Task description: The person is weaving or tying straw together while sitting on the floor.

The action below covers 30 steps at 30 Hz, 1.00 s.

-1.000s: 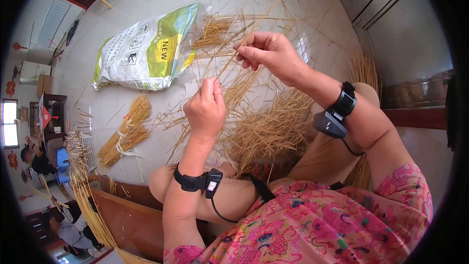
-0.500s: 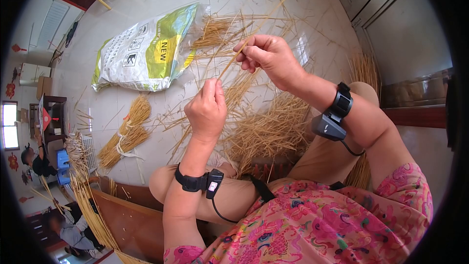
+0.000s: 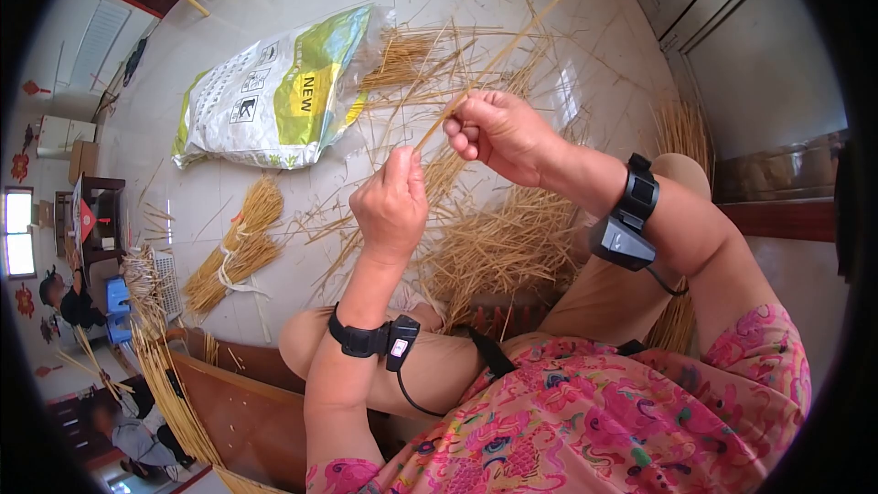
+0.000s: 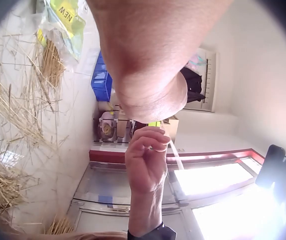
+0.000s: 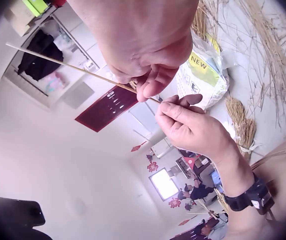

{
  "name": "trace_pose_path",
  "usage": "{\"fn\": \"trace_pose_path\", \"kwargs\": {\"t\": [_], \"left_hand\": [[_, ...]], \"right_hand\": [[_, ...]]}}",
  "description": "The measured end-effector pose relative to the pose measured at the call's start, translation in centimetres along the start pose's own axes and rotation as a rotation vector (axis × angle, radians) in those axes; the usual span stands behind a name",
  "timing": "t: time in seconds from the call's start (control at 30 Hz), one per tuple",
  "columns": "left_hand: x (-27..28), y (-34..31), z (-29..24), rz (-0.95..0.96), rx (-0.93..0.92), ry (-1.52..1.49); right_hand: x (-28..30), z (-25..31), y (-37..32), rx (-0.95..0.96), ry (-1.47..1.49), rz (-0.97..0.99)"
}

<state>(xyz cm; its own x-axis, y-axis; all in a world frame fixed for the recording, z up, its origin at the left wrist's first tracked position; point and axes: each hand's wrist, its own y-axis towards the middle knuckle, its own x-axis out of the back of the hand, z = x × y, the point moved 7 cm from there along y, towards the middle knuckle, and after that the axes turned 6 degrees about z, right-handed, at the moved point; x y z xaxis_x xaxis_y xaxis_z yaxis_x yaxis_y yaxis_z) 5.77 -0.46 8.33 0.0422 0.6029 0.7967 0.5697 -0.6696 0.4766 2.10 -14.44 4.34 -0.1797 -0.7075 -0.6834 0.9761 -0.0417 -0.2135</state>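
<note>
A long, thin straw stalk (image 3: 549,7) slants up and away from between both hands. My left hand (image 3: 391,206) pinches its lower end between thumb and curled fingers. A short way further up, my right hand (image 3: 501,133) has thumb and fingertips on the same stalk, with the other fingers curled. In the right wrist view the stalk (image 5: 73,66) runs from the left hand (image 5: 195,127) past the right fingertips to a free end at upper left. The left wrist view shows the right hand (image 4: 148,160) beyond the left, whose fingers are hidden there.
Below the hands lies a heap of loose straw (image 3: 498,247), with more stalks strewn over the tiled floor. A white and green bag (image 3: 247,96) and a tied straw bundle (image 3: 236,247) lie to the left. A wooden bench (image 3: 242,412) stands at lower left.
The right hand has come down a little and tilted, closer to the left hand. The stalk's far end has swung to the right. The left hand has barely shifted.
</note>
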Motion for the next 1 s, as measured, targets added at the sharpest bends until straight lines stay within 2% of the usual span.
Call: {"fn": "trace_pose_path", "kwargs": {"t": [0.1, 0.2, 0.23, 0.33, 0.47, 0.57, 1.0], "left_hand": [[0.2, 0.0, 0.0, -0.018, 0.014, 0.002], [-0.2, 0.0, 0.6, 0.008, 0.066, -0.033], [-0.3, 0.1, 0.8, 0.023, 0.086, -0.046], [-0.6, 0.1, 1.2, 0.050, 0.119, -0.082], [-0.9, -0.1, 1.4, 0.122, 0.175, -0.100], [-1.1, 0.0, 1.0, 0.169, 0.169, -0.147], [-1.3, 0.3, 0.6, 0.288, 0.198, -0.356]], "right_hand": [[-0.4, -1.5, -0.3, -0.105, -0.216, 0.040], [-1.9, -2.9, -1.7, -0.527, -1.094, 0.419], [-1.7, -3.4, -2.7, -0.696, -1.075, 0.414], [-1.2, -1.8, -0.7, -0.233, -1.207, 0.323], [-0.8, 2.4, 0.3, 0.152, -0.632, 0.051], [-0.9, 3.6, 0.3, 0.258, -0.596, 0.026], [-0.4, 2.7, 0.3, 0.226, -0.337, 0.044]]}}
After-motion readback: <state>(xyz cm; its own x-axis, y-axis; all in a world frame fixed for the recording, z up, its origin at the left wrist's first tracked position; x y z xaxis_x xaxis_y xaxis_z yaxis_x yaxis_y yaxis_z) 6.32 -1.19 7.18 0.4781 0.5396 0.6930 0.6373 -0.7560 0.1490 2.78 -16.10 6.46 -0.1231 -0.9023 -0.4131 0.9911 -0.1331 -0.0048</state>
